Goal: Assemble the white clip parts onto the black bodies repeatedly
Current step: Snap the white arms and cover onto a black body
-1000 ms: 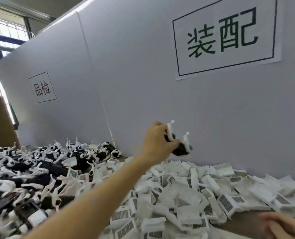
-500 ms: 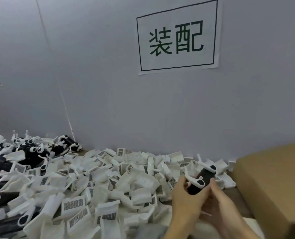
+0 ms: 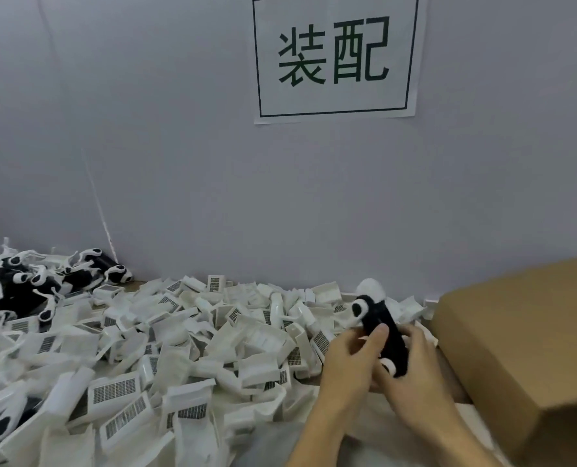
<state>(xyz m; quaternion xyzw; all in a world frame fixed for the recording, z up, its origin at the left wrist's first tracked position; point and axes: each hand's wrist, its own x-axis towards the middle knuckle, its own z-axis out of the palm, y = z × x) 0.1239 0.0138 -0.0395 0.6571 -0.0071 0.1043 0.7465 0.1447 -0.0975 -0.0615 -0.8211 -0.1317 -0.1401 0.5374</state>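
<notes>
Work surface bounded at the back by a grey partition wall point(image 3: 186, 183), with a paper sign point(image 3: 335, 57) stuck high on it. On the right a cardboard box point(image 3: 529, 345) closes that side; its near corner stands just beside the hands. Bare room is scarce: only a strip of pale table covering point(image 3: 280, 439) shows in front, between the forearms and the litter of parts. Nearly all the rest of the surface is buried under a heap of loose white clip parts point(image 3: 186, 335), many with barred labels facing up, running right to the foot of the wall. A separate pile of finished pieces point(image 3: 41, 281) (black with white ends) lies at far left against the wall. The box's top face is closed towards the camera; contents cannot be told. Both hands meet near the box. Left hand point(image 3: 351, 362) has its fingers curled, thumb pressed on the side of the black body point(image 3: 383, 335). Right hand point(image 3: 418, 372) cups the body from below and behind, fingers wrapped round it. The body tilts up and away, a white clip on its upper end, another white piece at its lower end.
</notes>
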